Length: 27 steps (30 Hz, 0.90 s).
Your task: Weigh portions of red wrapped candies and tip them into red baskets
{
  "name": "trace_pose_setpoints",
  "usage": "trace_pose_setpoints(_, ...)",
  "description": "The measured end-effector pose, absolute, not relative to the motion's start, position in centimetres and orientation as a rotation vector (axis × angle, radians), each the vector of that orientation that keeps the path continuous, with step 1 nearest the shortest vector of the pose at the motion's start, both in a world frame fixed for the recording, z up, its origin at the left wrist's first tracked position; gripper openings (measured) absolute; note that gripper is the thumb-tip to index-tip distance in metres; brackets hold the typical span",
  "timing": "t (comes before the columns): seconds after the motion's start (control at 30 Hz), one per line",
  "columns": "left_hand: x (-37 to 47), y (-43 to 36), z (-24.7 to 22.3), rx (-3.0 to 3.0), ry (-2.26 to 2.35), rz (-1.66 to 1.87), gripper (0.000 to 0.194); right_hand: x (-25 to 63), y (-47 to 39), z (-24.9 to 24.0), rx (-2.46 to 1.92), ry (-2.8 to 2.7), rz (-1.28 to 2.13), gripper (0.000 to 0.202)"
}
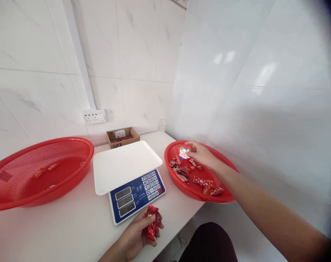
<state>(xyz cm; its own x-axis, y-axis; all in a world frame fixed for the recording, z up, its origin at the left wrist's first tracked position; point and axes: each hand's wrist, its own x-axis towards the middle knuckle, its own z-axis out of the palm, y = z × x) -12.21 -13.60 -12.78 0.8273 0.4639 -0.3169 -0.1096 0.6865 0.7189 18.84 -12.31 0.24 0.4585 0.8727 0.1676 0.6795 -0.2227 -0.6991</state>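
In front of the scale, my left hand [136,233] is closed around several red-wrapped candies [153,222] above the table's front edge. My right hand [199,153] reaches over the right red basket [173,174], its fingers on a red packet [183,153] with a white and blue print. Beneath that hand, wrapped candies [181,170] lie in the basket, along with a red packet with white dots [202,181]. Between the two baskets stands a digital scale [138,196] with a bare white pan [127,165]. The fingertips of my right hand are partly hidden behind the packet.
A larger red basket [72,143] with a few wrapped pieces stands at the left. Behind the scale sits a small cardboard box [136,134] with red items inside. Tiled wall with a socket [94,116] rises behind the white table [72,225]; a smooth panel borders the right.
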Motion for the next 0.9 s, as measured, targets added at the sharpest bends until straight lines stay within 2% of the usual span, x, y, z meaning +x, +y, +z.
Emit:
trace_pose_setpoints(0.17,-12.3,-13.4,-12.7,0.724,0.52,0.338,0.028,13.0,-8.2,1.8,-1.616,-1.253,0.738,0.047)
trace_pose_setpoints(0.27,-12.4,-13.4,-12.8,0.724,0.529,0.356,0.027,11.6,-6.8,1.5,-1.618,-1.42,0.887,0.058)
trace_pose_setpoints(0.33,-12.4,-13.3,-12.9,0.73,0.534,0.368,0.026,12.5,-6.5,0.9,-1.752,-1.57,0.769,0.06)
trace_pose_setpoints(0.47,-12.4,-13.2,-13.1,0.738,0.517,0.365,0.025,16.5,-7.5,-0.9,-2.107,-1.615,0.466,0.054)
trace_pose_setpoints(0.7,-12.2,-13.3,-12.6,0.712,0.549,0.356,0.027,18.3,-10.7,-6.1,-2.28,-1.87,0.795,0.074)
trace_pose_setpoints(0.83,-12.3,-13.3,-12.7,0.717,0.547,0.362,0.027,18.7,-11.1,-7.1,-2.411,-1.923,0.605,0.084)
trace_pose_setpoints(0.9,-12.3,-13.3,-12.8,0.71,0.537,0.362,0.026,19.8,-11.0,-6.6,-2.493,-1.842,0.508,0.082)
